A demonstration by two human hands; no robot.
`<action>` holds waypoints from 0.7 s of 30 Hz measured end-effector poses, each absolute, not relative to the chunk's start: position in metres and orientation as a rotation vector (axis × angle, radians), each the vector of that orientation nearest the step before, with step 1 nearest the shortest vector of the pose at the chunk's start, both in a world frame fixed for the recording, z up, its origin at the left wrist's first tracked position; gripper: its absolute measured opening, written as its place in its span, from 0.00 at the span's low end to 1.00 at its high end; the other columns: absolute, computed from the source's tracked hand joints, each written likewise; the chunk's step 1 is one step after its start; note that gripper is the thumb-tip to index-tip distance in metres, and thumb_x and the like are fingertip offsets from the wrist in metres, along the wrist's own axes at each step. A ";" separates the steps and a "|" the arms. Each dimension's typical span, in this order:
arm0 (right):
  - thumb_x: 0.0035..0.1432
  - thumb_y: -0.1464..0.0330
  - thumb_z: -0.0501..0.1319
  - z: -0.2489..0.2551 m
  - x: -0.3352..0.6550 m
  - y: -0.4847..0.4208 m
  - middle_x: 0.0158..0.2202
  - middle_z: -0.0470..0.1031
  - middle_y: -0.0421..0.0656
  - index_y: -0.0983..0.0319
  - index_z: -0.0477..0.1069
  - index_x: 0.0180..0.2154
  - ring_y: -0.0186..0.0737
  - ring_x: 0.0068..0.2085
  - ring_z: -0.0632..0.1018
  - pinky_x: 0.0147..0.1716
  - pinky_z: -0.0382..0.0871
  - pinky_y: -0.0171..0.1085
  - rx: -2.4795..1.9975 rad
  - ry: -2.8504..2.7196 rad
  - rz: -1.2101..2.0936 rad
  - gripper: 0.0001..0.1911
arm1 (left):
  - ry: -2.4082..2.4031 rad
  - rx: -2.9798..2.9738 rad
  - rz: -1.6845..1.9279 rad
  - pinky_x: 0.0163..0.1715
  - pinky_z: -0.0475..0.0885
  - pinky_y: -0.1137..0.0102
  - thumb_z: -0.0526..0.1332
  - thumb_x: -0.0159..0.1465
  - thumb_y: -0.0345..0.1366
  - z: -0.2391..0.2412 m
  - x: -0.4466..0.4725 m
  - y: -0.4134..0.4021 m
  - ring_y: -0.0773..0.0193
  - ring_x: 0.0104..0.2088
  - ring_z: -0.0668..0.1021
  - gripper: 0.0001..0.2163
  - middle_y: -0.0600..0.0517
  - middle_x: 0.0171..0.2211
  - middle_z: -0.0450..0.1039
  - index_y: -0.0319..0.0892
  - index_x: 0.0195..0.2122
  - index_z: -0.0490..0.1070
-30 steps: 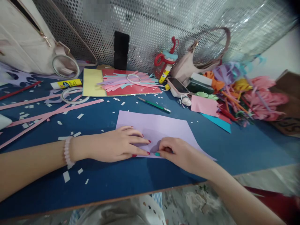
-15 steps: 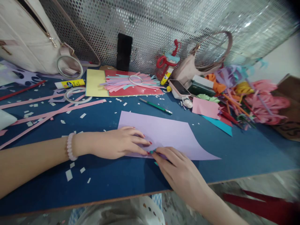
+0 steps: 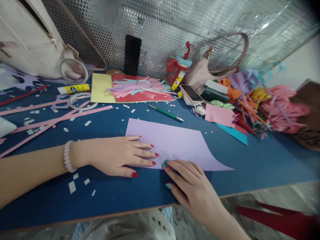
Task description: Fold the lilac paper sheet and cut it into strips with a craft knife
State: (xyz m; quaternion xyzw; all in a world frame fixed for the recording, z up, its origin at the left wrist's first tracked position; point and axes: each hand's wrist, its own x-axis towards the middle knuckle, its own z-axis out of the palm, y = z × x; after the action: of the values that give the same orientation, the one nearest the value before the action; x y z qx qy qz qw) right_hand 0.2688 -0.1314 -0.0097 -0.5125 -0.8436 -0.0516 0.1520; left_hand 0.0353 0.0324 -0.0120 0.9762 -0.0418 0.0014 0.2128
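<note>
A sheet of lilac paper (image 3: 175, 141) lies on the blue table, its right corner drawn out to a curved point. My left hand (image 3: 117, 155) rests flat on the sheet's left part, fingers spread and thumb on the table below the paper's near edge. On that same near edge, towards the middle, lie the fingertips of my right hand (image 3: 188, 181); its thumb sits apart, off the paper. Neither hand grips anything. Just beyond the sheet lies a green craft knife (image 3: 166, 113).
Behind are a yellow sheet (image 3: 101, 88), fringed paper strips (image 3: 140, 88), a glue stick (image 3: 75, 89), tape rolls (image 3: 82, 101) and an upright phone (image 3: 132, 55). Pink strips (image 3: 60, 118) and white scraps lie left. A paper pile (image 3: 282, 106) stands right, by a handbag (image 3: 200, 71).
My left hand has slid slightly left, its fingers spreading and its thumb coming into view. My right thumb has moved away from its fingers. The paper stays nearly in place.
</note>
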 end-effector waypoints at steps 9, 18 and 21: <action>0.66 0.67 0.52 -0.007 0.263 -0.132 0.45 0.79 0.47 0.63 0.76 0.43 0.44 0.46 0.76 0.46 0.66 0.45 -1.465 -2.442 -0.243 0.14 | -0.138 2.722 -0.050 0.66 0.39 0.54 0.57 0.67 0.45 -0.010 0.037 0.034 0.53 0.67 0.53 0.25 0.50 0.66 0.53 0.50 0.65 0.56; 0.65 0.58 0.54 0.002 0.220 -0.122 0.50 0.72 0.51 0.60 0.72 0.51 0.49 0.47 0.70 0.45 0.65 0.46 -1.452 -2.512 -0.094 0.19 | -0.160 2.655 0.097 0.65 0.43 0.52 0.63 0.63 0.43 -0.013 0.037 0.034 0.51 0.66 0.58 0.29 0.47 0.63 0.61 0.47 0.64 0.58; 0.65 0.56 0.53 -0.002 0.214 -0.120 0.54 0.69 0.53 0.60 0.71 0.53 0.51 0.50 0.68 0.46 0.63 0.48 -1.481 -2.518 -0.085 0.21 | -0.164 2.658 0.080 0.66 0.43 0.53 0.63 0.62 0.42 -0.013 0.038 0.034 0.51 0.66 0.58 0.28 0.47 0.63 0.62 0.46 0.63 0.60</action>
State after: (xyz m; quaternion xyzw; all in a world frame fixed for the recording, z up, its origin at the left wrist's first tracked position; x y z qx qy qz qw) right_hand 0.2137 -0.1202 -0.0025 -0.5037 -0.8565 -0.0291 0.1091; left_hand 0.0381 0.0339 -0.0126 0.9694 -0.0600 0.0292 0.2364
